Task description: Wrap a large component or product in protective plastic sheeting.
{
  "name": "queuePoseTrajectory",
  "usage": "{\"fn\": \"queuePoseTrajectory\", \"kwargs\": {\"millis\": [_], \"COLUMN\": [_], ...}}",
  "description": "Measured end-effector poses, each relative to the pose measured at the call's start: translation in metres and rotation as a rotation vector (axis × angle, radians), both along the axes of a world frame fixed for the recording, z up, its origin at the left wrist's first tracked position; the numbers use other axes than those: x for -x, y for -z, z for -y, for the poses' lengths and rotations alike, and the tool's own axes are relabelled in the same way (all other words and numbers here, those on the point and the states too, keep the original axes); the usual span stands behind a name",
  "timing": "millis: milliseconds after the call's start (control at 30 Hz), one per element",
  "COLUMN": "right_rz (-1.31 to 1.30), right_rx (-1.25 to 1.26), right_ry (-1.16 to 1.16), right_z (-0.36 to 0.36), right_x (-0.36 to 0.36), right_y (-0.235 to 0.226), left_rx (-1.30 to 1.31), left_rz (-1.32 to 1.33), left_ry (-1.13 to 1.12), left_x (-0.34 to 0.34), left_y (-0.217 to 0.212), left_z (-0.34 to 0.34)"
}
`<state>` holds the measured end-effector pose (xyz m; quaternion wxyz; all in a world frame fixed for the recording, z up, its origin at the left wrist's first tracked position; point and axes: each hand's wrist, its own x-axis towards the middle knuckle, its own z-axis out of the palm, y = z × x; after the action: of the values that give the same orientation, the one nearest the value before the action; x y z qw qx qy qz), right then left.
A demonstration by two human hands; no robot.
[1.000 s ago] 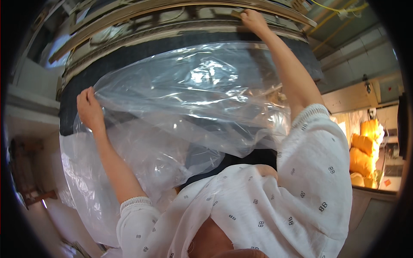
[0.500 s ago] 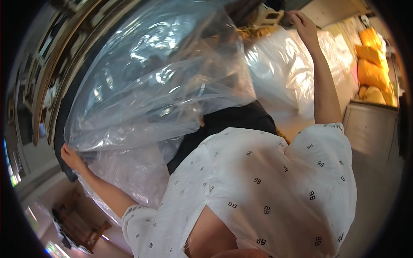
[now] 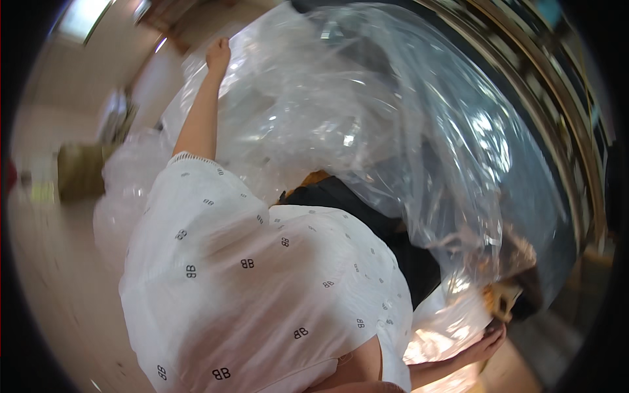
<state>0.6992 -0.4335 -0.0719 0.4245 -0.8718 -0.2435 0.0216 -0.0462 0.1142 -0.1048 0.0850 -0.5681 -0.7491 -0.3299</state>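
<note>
A large clear plastic sheet, crumpled and shiny, spreads in front of me over a dark grey surface. At the upper left my left hand is closed in a fist on the sheet's edge, with that arm stretched forward. My right hand is low at the right, its fingers bent together at the sheet's lower right part. What they grip cannot be made out. Just beyond those fingers is a yellowish holed plastic piece. Black cloth shows below the sheet, against my white printed shirt.
Long wooden rails run down the right side beyond the grey surface. More bunched plastic hangs at the left, beside a brownish-green block-shaped thing. The pale floor extends along the left, blurred.
The view has swung round, so the rails moved from left to right. My left hand has gone forward, keeping hold of the plastic sheet. My right hand now appears low at the right.
</note>
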Motion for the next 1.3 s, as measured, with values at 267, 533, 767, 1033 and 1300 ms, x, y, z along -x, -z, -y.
{"fn": "queuePoseTrajectory", "kwargs": {"millis": [267, 533, 767, 1033, 1300], "right_rz": [0.142, -0.056, 0.113, 0.189, 0.211], "right_rx": [-0.077, 0.233, 0.24, 0.281, 0.287], "right_ry": [-0.615, -1.006, -0.881, -0.875, -0.909], "right_z": [-0.207, -0.332, -0.323, -0.332, -0.331], "right_x": [0.054, 0.059, 0.042, 0.028, 0.019], "right_y": [-0.093, -0.05, -0.052, -0.04, -0.04], "left_rx": [0.432, 0.929, 0.721, 0.2, 0.186], "left_rz": [0.615, 0.832, 0.831, 0.337, 0.113], "left_ry": [0.047, 0.638, 0.058, -0.421, -0.362], "left_x": [0.007, -0.172, -0.006, 0.029, 0.104], "left_y": [0.164, 0.184, 0.153, 0.144, 0.135], "left_z": [0.08, 0.075, 0.056, 0.066, 0.111]}}
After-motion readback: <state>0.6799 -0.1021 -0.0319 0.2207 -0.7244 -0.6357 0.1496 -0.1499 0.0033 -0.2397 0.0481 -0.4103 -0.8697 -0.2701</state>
